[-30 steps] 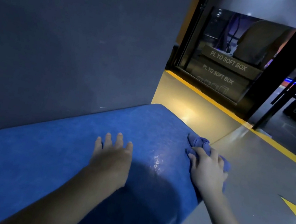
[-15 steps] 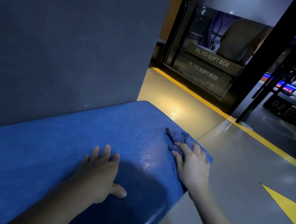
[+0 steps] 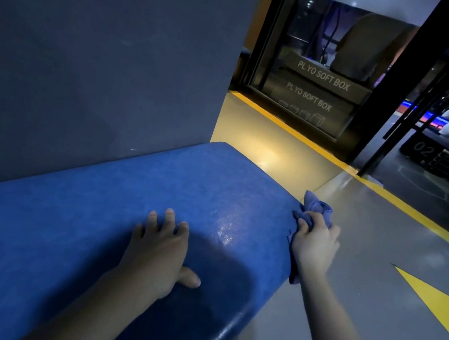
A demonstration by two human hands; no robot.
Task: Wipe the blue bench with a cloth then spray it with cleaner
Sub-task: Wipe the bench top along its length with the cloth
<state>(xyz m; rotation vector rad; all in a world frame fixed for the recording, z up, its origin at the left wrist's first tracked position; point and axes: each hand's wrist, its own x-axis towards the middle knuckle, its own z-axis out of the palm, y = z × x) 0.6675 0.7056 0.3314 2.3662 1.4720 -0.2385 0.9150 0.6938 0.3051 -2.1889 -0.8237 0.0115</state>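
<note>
The blue padded bench (image 3: 69, 228) runs from the lower left toward the centre, against a dark grey wall. A wet shine shows on its top near the right edge. My left hand (image 3: 160, 250) lies flat on the seat, fingers spread, holding nothing. My right hand (image 3: 312, 245) grips a bunched blue cloth (image 3: 317, 210) at the bench's right front edge, the cloth hanging partly over the side. No spray bottle is in view.
The grey wall (image 3: 104, 50) stands right behind the bench. Grey floor with yellow lines (image 3: 414, 215) and a yellow arrow (image 3: 441, 307) lies to the right. Stacked plyo soft boxes (image 3: 316, 96) sit behind a black frame; a person sits at the far right.
My right hand has slid the cloth from the bench top out to the right edge, and it now hangs over the side. My left hand stays pressed on the seat.
</note>
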